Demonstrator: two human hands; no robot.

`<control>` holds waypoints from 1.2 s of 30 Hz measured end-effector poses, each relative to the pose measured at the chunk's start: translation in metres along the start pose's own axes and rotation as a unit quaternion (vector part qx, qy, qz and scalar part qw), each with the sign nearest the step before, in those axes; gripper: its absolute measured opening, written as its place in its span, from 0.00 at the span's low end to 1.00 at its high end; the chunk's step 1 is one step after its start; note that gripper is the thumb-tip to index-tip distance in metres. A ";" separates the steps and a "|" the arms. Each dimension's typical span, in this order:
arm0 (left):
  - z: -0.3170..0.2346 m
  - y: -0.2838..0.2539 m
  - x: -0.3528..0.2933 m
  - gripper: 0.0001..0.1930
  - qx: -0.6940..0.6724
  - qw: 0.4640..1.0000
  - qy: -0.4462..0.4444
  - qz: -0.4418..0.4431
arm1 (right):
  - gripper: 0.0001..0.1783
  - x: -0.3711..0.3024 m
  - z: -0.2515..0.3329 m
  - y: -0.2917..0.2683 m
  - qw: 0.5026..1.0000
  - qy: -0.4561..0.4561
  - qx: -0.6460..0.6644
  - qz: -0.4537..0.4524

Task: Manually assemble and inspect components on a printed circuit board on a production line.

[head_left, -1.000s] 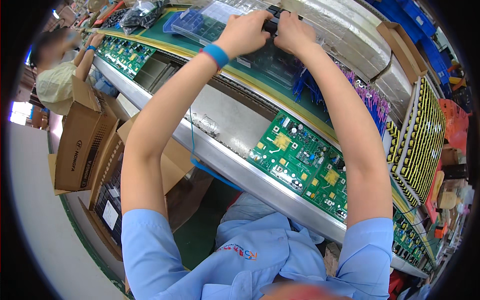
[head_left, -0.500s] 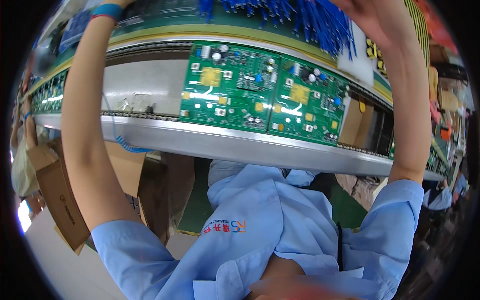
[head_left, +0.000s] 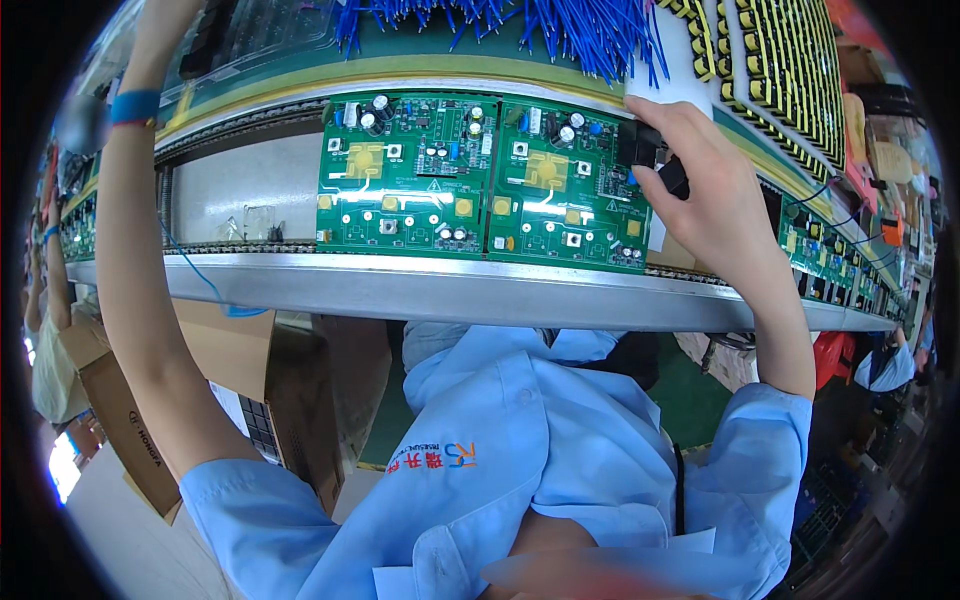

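Observation:
Two green circuit boards (head_left: 405, 215) lie side by side on the conveyor. My right hand (head_left: 705, 180) is over the right end of the right-hand board (head_left: 545, 235), its thumb and fingers closed around a black block-shaped component (head_left: 674, 180). A second black block (head_left: 637, 143) shows by the fingertips, at the board's upper right; whether it is held or seated there, I cannot tell. My left hand (head_left: 165, 20) reaches to the top edge beside a clear plastic tray (head_left: 270, 40) with black parts in it. Its fingers are out of the picture.
Blue wires (head_left: 590, 35) lie in a bundle behind the boards. Rows of yellow-and-black parts (head_left: 780, 70) stand at the far right. The conveyor's metal rail (head_left: 450, 290) runs across in front of me. Cardboard boxes (head_left: 120, 420) stand below at left. More boards (head_left: 830, 260) lie farther right.
My right hand has come down from the top edge to the right-hand board, with black component in it. My left arm has shifted left. The boards appear farther left in view.

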State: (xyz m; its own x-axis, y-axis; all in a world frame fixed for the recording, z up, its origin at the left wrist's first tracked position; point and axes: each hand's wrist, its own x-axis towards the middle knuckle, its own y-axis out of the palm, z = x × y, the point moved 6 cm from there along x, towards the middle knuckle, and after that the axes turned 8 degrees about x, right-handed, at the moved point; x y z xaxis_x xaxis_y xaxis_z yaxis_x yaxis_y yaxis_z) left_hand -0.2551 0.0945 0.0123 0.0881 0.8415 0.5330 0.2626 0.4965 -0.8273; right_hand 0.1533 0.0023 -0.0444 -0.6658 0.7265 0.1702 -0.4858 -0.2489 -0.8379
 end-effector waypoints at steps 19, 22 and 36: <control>-0.130 0.020 -0.093 0.24 -0.491 0.780 -0.312 0.232 | 0.26 0.013 0.005 0.003 0.989 -0.002 -0.134 0.061; -0.134 0.020 -0.094 0.23 -0.463 0.790 -0.318 0.246 | 0.26 0.012 0.003 0.003 0.991 -0.007 -0.117 0.066; -0.151 0.021 -0.124 0.23 -0.373 0.861 -0.138 0.317 | 0.27 -0.003 0.065 0.035 0.992 -0.035 0.033 0.118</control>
State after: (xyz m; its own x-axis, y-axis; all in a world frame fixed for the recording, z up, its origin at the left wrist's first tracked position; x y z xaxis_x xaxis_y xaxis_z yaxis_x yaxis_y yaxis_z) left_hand -0.1154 -0.0309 -0.0445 0.2359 0.9629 -0.1307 0.7986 -0.2688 -0.5385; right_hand 0.1018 -0.0499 -0.0407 -0.8025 0.5965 0.0109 -0.3458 -0.4502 -0.8232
